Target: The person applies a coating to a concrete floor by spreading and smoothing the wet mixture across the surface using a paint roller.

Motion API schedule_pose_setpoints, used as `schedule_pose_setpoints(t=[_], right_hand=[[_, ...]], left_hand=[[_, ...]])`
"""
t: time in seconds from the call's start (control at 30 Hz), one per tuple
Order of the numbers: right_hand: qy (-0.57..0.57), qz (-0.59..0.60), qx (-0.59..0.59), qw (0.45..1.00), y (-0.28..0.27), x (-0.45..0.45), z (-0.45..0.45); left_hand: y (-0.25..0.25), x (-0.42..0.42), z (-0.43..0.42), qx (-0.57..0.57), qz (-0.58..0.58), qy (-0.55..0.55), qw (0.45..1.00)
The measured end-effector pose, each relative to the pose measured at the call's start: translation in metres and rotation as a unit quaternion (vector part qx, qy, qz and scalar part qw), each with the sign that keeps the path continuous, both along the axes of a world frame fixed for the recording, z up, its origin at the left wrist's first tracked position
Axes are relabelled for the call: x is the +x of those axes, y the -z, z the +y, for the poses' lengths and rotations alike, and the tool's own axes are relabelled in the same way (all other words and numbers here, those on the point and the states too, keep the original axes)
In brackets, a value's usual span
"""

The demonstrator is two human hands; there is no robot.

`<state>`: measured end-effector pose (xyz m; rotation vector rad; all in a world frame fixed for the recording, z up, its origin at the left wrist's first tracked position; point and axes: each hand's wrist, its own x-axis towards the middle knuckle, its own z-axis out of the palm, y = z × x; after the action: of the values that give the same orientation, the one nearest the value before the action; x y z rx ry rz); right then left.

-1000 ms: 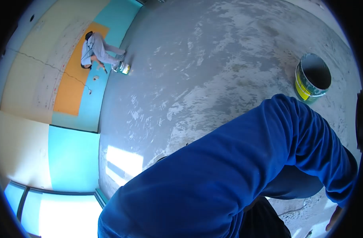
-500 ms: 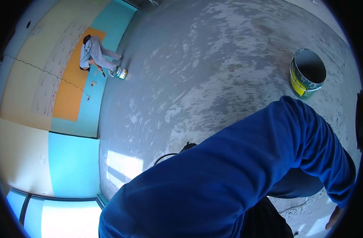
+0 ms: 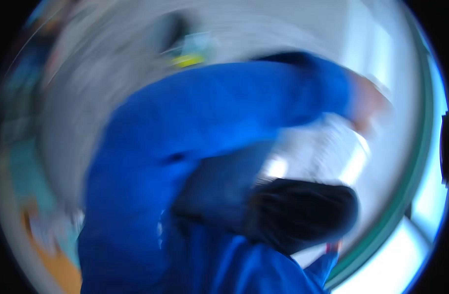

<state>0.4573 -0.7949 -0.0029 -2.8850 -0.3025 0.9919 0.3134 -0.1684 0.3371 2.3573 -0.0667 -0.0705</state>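
"Which hand shows best?"

"The left hand (image 3: 369, 105), past the end of a blue sleeve (image 3: 209, 98). Badly smeared, though."

"Are its fingers spread or pressed together?"

"Can't tell. They run into one blur, and I can't make out whether they pinch anything."

"And the right hand (image 3: 335, 245)?"

"Just a small reddish bit, well below the left fingers in the view, beside a dark leg (image 3: 307, 210). I can't tell how its fingers stand either."

"What's nearest the left fingers?"

"The floor (image 3: 315, 144), pale and streaky just below them. Whether they touch it, I can't say."

"Where's the bucket (image 3: 185, 44)?"

"Well apart from the left fingers, across the forearm, up and to their left in the view. Its yellow label (image 3: 189, 60) shows just above the sleeve."

"And on the other side?"

"A green strip (image 3: 423, 142) to the right of those fingers, with bright panes (image 3: 388, 264) beyond it. Farthest from them, at lower left, is an orange panel (image 3: 61, 269)."
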Motion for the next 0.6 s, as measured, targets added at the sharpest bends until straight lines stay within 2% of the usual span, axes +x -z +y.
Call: schedule_pose_setpoints(t=[0.03, 0.13, 0.23, 0.33, 0.47, 0.6], right_hand=[[0.104, -0.024, -0.07, 0.992, -0.047, -0.073, -0.092], [0.245, -0.017, -0.066, 0.967, -0.068, -0.152, -0.145], [0.356, -0.035, 0.064, 0.932, -0.109, -0.211, -0.142], [0.411, 0.019, 0.092, 0.907, -0.149, -0.239, -0.117], [0.396, 0.007, 0.117, 0.911, -0.133, -0.229, -0.098], [0.313, -0.032, 0.149, 0.938, -0.106, -0.144, -0.049]], left_hand=[[-0.009, 0.035, -0.03, -0.016, 0.008, 0.041, 0.999], [-0.01, 0.029, -0.031, 0.006, 0.093, 0.053, 0.994], [0.008, 0.035, -0.018, 0.024, 0.111, 0.088, 0.99], [0.022, 0.044, -0.004, 0.026, 0.119, 0.125, 0.985], [0.032, 0.048, 0.001, 0.041, 0.161, 0.13, 0.977], [0.034, 0.045, 0.008, 0.03, 0.185, 0.113, 0.976]])
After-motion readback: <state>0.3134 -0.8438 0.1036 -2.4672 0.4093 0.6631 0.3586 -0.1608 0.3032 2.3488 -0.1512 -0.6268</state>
